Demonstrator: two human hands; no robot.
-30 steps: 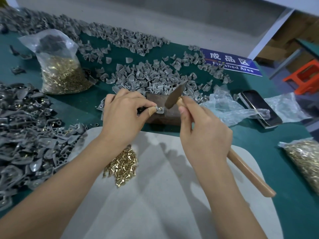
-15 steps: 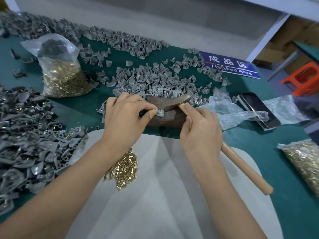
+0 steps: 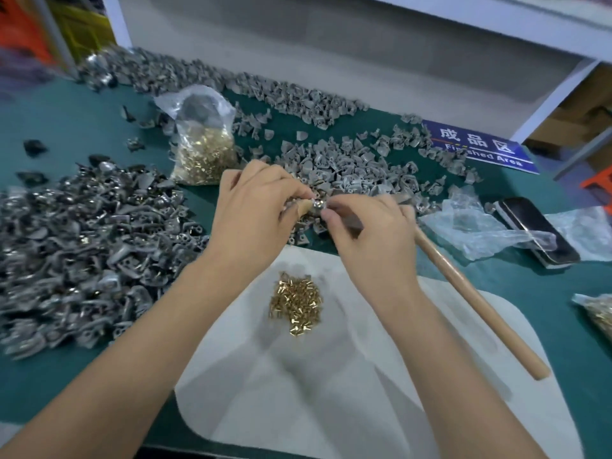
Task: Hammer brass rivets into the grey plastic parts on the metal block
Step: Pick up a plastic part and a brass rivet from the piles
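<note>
My left hand pinches a small grey plastic part with a brass rivet in it, just above the dark metal block. My right hand grips the wooden-handled hammer close to its head, and its thumb and forefinger touch the same part from the right. The hammer head is mostly hidden behind that hand. The handle trails down to the right. Loose brass rivets lie in a heap on the white mat below both hands.
A heap of riveted parts fills the left. More grey parts lie behind the block. A bag of rivets stands behind my left hand, another bag at the right edge. A phone, crumpled plastic and a blue sign are to the right.
The hammer head came down from its raised tilt onto the block. My right fingers have now reached over to the part that my left hand pinches. The view has swung left.
</note>
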